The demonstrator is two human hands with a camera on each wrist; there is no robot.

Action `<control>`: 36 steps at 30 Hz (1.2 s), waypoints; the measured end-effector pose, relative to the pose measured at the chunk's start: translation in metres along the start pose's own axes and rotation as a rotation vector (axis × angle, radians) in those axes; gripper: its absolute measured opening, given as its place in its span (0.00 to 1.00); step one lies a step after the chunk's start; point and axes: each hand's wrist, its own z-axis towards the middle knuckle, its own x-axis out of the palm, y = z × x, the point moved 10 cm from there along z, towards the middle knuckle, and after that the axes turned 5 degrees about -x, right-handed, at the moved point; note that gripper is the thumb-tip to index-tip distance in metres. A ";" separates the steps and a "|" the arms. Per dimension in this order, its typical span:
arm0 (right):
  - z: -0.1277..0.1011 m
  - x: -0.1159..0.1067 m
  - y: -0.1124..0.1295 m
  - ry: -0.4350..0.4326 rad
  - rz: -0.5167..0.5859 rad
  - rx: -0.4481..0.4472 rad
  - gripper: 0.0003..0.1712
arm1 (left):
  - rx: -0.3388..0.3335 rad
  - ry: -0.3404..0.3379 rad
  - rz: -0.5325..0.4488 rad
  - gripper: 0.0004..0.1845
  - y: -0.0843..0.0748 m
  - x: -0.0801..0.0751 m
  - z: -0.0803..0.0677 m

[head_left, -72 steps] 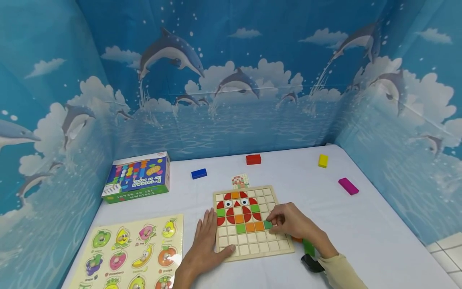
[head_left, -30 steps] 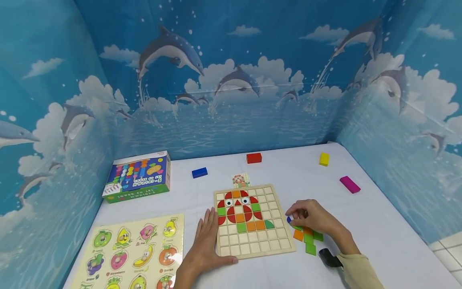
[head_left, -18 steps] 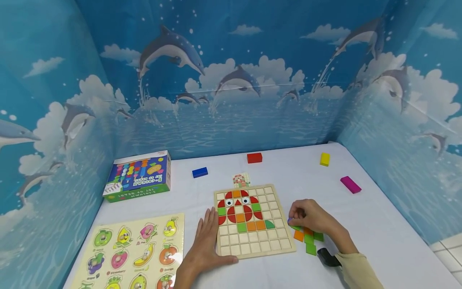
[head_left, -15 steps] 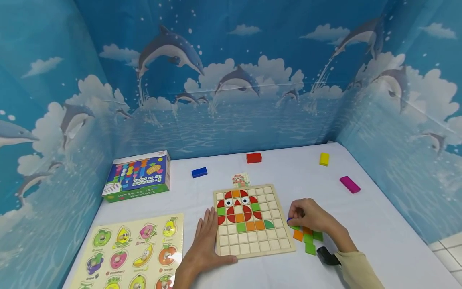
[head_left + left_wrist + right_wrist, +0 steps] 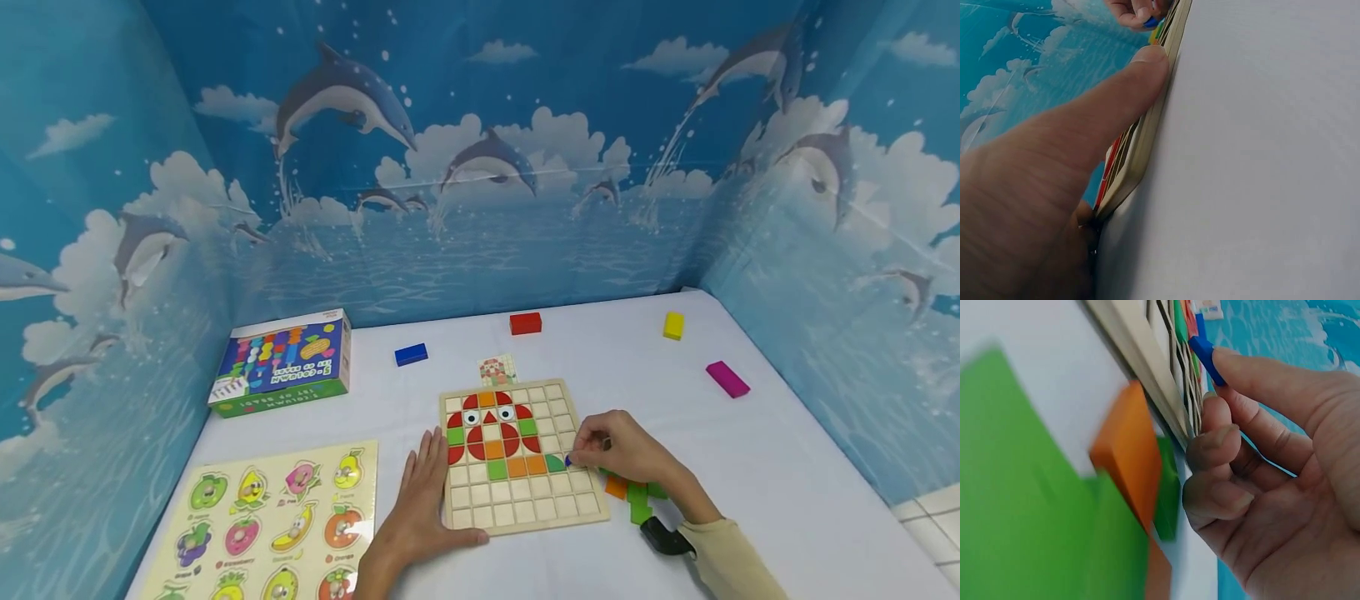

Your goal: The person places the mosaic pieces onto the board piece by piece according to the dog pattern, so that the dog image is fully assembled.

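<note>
A wooden grid board (image 5: 525,508) lies on the white table, partly filled with red, orange and green tiles forming a figure. My right hand (image 5: 618,450) pinches a small blue tile (image 5: 567,460) (image 5: 1205,357) over the board's right side, beside a green tile (image 5: 554,463). My left hand (image 5: 420,508) lies flat at the board's left edge, thumb (image 5: 1116,106) along its front rim. Loose green and orange tiles (image 5: 630,492) (image 5: 1129,456) lie just right of the board.
A fruit puzzle board (image 5: 270,525) lies front left, a colourful box (image 5: 281,362) behind it. Blue (image 5: 411,354), red (image 5: 525,322), yellow (image 5: 672,325) and magenta (image 5: 726,379) blocks and a small pattern card (image 5: 497,369) sit farther back. Dolphin-print walls enclose the table.
My right hand picked a blue tile from the loose pile and carried it left onto the board's right side. The left hand stayed put.
</note>
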 end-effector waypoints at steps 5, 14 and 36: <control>0.003 0.004 0.007 -0.017 -0.006 -0.002 0.09 | 0.005 -0.016 -0.006 0.80 -0.001 -0.002 0.000; 0.000 0.001 0.001 -0.004 -0.041 0.020 0.08 | 0.006 -0.009 0.003 0.81 -0.001 -0.001 0.000; 0.000 0.002 0.001 0.038 0.094 0.044 0.07 | 0.015 -0.007 0.017 0.80 -0.002 0.000 0.000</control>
